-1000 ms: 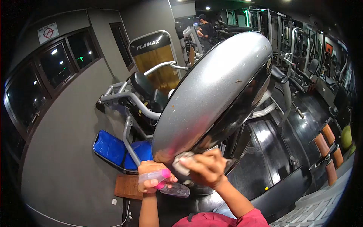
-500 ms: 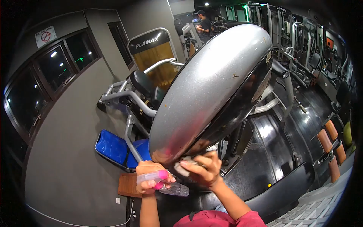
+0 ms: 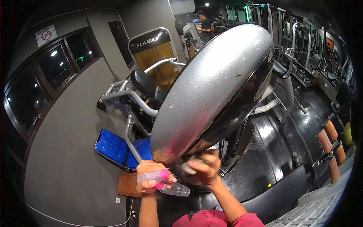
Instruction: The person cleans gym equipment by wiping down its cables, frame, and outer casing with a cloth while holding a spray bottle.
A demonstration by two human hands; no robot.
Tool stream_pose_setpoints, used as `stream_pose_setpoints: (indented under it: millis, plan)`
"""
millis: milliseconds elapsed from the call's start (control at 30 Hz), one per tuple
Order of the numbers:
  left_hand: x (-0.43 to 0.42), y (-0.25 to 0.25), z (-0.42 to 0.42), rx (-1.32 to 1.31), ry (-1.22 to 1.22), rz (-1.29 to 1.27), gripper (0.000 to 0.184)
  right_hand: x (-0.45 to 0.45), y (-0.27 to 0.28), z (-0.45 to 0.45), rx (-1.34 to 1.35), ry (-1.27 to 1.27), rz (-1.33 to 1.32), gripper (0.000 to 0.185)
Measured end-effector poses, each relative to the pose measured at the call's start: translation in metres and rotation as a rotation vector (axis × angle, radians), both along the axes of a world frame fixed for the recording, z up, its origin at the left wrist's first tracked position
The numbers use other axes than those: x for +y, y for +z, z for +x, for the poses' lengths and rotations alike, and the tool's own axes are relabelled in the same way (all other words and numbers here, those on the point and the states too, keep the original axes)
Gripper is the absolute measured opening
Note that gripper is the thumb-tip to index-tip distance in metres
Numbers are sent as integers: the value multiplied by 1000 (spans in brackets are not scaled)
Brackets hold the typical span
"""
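My left hand (image 3: 148,178) is closed round the neck of a clear spray bottle (image 3: 176,189) with a pink and translucent trigger head. The bottle lies tilted, its base pointing right. A pale, crumpled cloth (image 3: 188,167) is bunched in my right hand (image 3: 206,168), which is smeared by motion. That hand is at the black side panel (image 3: 223,117) of a gym machine, near its lower end. The machine's rounded silver cover (image 3: 204,83) rises in front of me, with a few small marks on its surface. The cloth's exact contact with the panel is blurred.
A blue padded seat (image 3: 111,145) and grey machine bars (image 3: 132,100) stand left of the cover. A long black pad (image 3: 272,191) lies at lower right. A wall with windows (image 3: 56,68) runs along the left. Far back, a person (image 3: 204,26) stands among machines.
My right hand has shifted slightly with the cloth along the lower black panel and is more blurred. The left hand and spray bottle have hardly moved.
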State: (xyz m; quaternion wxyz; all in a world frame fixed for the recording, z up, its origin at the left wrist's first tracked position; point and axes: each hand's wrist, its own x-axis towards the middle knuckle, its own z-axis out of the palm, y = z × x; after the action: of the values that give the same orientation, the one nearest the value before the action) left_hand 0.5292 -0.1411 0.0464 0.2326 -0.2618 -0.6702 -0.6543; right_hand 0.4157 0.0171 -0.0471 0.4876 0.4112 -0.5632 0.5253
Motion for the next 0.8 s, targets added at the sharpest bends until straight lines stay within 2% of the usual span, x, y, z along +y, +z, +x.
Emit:
stream_pose_setpoints:
  millis: [100, 233, 300, 333, 367, 433, 467, 533, 567, 633, 700, 800]
  plan:
    - [1, -2, 0, -5, 1, 14, 47, 20, 10, -13, -215, -12, -243, 51]
    - [6, 1, 4, -86, 54, 31, 48, 32, 15, -11, -375, 8, -376, 40]
    - [8, 2, 7, -61, 23, 77, 48, 36, 18, 3, -358, 111, -316, 36]
    - [9, 4, 12, -73, 71, 148, 47, 38, 16, 10, -339, 150, -228, 37]
    - [9, 6, 17, -86, 118, 217, 46, 34, 10, 16, -373, 270, -263, 38]
    - [13, 13, 31, -59, 187, 186, 44, 27, 20, 38, -467, 456, -348, 36]
    - [17, 18, 35, -80, 333, 117, 44, 28, 25, 43, -464, 459, -344, 36]
    - [23, 18, 40, -116, 532, 32, 43, 29, 35, 51, -557, 275, -184, 38]
    - [21, 17, 42, -112, 530, 35, 43, 33, 43, 53, -555, 266, -78, 49]
    - [19, 15, 45, -101, 542, -3, 43, 34, 53, 61, -541, 355, -63, 56]
    - [21, 11, 52, -117, 534, 52, 43, 34, 58, 60, -493, 332, -85, 58]
    - [19, 1, 63, -119, 524, 89, 46, 44, 104, 55, -168, -26, 126, 62]
